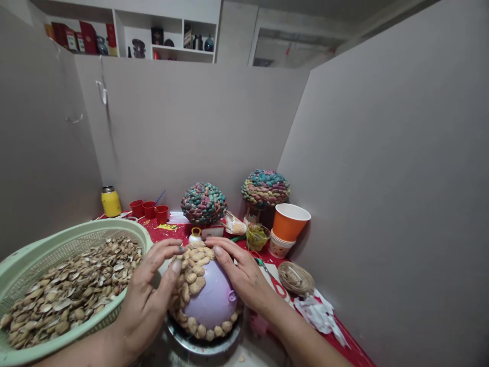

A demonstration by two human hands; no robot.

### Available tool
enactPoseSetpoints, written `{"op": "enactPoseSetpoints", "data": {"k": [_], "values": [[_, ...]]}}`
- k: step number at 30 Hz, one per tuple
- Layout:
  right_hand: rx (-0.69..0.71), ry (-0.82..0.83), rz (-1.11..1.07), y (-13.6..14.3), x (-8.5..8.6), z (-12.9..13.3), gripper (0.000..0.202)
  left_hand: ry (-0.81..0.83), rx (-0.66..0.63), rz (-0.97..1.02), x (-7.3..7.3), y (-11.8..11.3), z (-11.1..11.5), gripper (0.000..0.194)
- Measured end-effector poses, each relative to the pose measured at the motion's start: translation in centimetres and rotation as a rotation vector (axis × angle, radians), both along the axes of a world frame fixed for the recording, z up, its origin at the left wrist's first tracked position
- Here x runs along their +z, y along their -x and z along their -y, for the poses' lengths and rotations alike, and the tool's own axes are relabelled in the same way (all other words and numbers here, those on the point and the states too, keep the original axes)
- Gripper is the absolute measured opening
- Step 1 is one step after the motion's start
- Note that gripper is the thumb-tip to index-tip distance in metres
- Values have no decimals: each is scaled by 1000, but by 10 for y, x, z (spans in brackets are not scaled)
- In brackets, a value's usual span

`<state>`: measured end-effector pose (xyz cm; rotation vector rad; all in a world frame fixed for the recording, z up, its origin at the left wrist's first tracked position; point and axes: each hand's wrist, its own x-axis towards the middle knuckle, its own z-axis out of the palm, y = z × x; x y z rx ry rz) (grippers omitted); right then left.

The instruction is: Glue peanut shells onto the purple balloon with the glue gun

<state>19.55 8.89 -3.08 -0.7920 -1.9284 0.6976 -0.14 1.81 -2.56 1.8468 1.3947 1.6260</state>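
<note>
A lilac balloon [214, 293] sits in a round metal bowl [204, 348], its knot facing the right. Peanut shells [193, 275] cover its upper left side, and a row of them rings its lower edge. My left hand [151, 285] is cupped against the shelled left side, thumb and fingers curved round it. Over the top and right side curves my right hand [242, 270], its fingertips on the shells. The balloon is held between both hands. To the left, a green plastic basket [143, 237] holds many loose peanut shell halves.
Two multicoloured shell-covered domes [204, 204] stand at the back. Orange paper buckets [291, 224], red-handled scissors [277, 285], coiled twine [296, 279] and white tissue [319, 313] lie on the right. Red cups [148, 209] and a yellow jar [111, 203] stand at back left. Grey partitions [191, 117] enclose the table.
</note>
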Motion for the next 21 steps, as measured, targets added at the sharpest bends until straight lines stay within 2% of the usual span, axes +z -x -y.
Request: {"op": "enactPoseSetpoints", "data": {"k": [3,6,11,14,21], "values": [[-33,-70,-13,-3,1,2,24,167,-53,56,-14,-2,-10,28],[-40,-259,-51,-5,7,12,16,264,-99,72,-24,-4,-17,38],[133,-506,137,-1,22,30,21,274,-213,62,-32,-3,-20,46],[204,-553,261,4,31,31,19,256,-230,43,-36,-3,-19,47],[260,-535,415,8,42,21,13,249,-235,-8,-41,-4,-22,48]]}}
